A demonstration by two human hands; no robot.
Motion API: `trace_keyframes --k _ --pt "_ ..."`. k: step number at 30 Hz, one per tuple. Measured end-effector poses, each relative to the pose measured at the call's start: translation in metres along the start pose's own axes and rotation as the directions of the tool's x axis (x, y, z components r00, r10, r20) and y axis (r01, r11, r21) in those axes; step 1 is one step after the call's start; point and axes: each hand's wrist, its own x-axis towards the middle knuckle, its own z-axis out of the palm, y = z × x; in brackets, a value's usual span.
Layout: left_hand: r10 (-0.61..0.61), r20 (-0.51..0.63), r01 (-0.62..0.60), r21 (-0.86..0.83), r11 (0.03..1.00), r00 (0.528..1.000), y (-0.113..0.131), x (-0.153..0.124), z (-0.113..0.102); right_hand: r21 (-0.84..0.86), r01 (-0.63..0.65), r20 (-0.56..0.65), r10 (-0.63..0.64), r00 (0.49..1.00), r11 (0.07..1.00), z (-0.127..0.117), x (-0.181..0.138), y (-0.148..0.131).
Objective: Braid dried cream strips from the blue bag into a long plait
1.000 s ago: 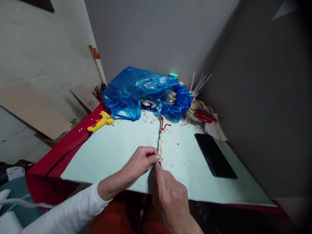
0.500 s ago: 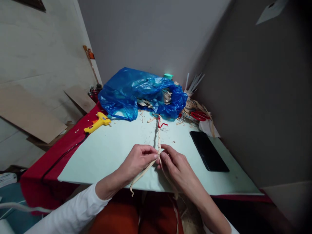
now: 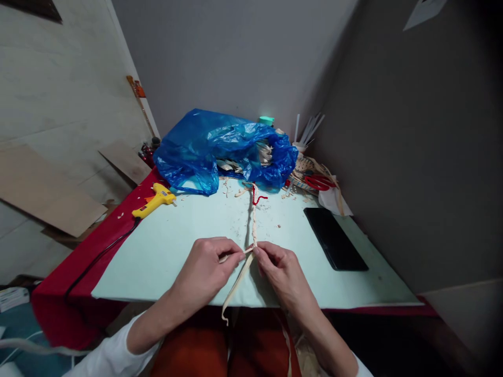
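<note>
Bag is set at table's back, strips held inside. Glue gun is placed far left, slab right. Basket is parked right of bag. Braid is run mid-table, bag's front to right hand.

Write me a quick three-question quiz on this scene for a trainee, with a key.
1. True or false: the left hand pinches a pale strand.
2. Where does the yellow glue gun lie, as seen in the picture? (A) left of the braid (B) right of the braid (C) under the right hand
3. Fill in: the plastic bag beyond the hands is coloured ____.

Key: 1. True; 2. A; 3. blue
</note>
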Motion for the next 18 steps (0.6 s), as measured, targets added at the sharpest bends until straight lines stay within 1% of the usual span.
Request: trace_keyframes --k 1,3,4,6,7,8,9,10,11,13,14,16,17,18 --pt "0.047 -0.020 -0.046 0.050 0.998 0.999 0.001 -0.004 0.002 0.011 -0.001 0.004 0.001 1.000 1.000 0.001 0.000 0.000" --pt "0.190 -0.049 -0.176 0.213 0.961 0.981 0.004 -0.014 0.011 0.059 -0.005 0.006 0.004 1.000 0.998 0.002 0.000 0.000" --pt "0.282 -0.056 -0.252 0.311 0.916 0.958 0.004 -0.018 0.017 0.096 -0.007 0.004 0.006 1.000 0.995 0.002 0.000 0.000" --pt "0.459 -0.039 -0.386 0.481 0.787 0.888 0.006 -0.025 0.031 0.178 -0.021 0.022 0.018 1.000 0.984 0.001 0.001 -0.001" --pt "0.518 -0.014 -0.428 0.544 0.722 0.855 0.006 -0.027 0.037 0.213 -0.031 0.045 0.021 0.999 0.976 0.000 0.001 -0.001" --pt "0.553 0.008 -0.450 0.591 0.670 0.833 0.007 -0.028 0.042 0.239 -0.036 0.071 0.020 0.997 0.970 -0.001 0.001 -0.001" --pt "0.567 0.024 -0.458 0.620 0.637 0.823 0.008 -0.028 0.046 0.256 -0.039 0.090 0.016 0.996 0.966 -0.003 0.001 -0.001" --pt "0.564 0.039 -0.460 0.627 0.629 0.825 0.009 -0.027 0.047 0.266 -0.038 0.101 0.012 0.995 0.963 -0.004 0.000 -0.001" --pt "0.546 0.049 -0.458 0.610 0.647 0.836 0.009 -0.026 0.046 0.278 -0.035 0.106 0.005 0.994 0.960 -0.005 0.000 -0.001" --pt "0.480 0.057 -0.439 0.511 0.739 0.875 0.011 -0.021 0.037 0.309 -0.024 0.104 -0.009 0.995 0.951 -0.006 0.000 0.000" --pt "0.431 0.048 -0.406 0.441 0.800 0.901 0.012 -0.018 0.031 0.323 -0.018 0.101 -0.015 0.995 0.946 -0.007 0.000 0.000" --pt "0.303 -0.020 -0.282 0.307 0.909 0.953 0.012 -0.009 0.018 0.342 -0.012 0.106 -0.026 0.994 0.940 -0.007 0.000 0.001" --pt "0.231 -0.071 -0.209 0.236 0.949 0.970 0.011 -0.004 0.012 0.344 -0.013 0.114 -0.028 0.993 0.939 -0.007 -0.001 0.001" --pt "0.166 -0.092 -0.151 0.153 0.977 0.982 0.010 0.002 0.009 0.349 -0.015 0.122 -0.029 0.992 0.937 -0.007 -0.001 0.002"
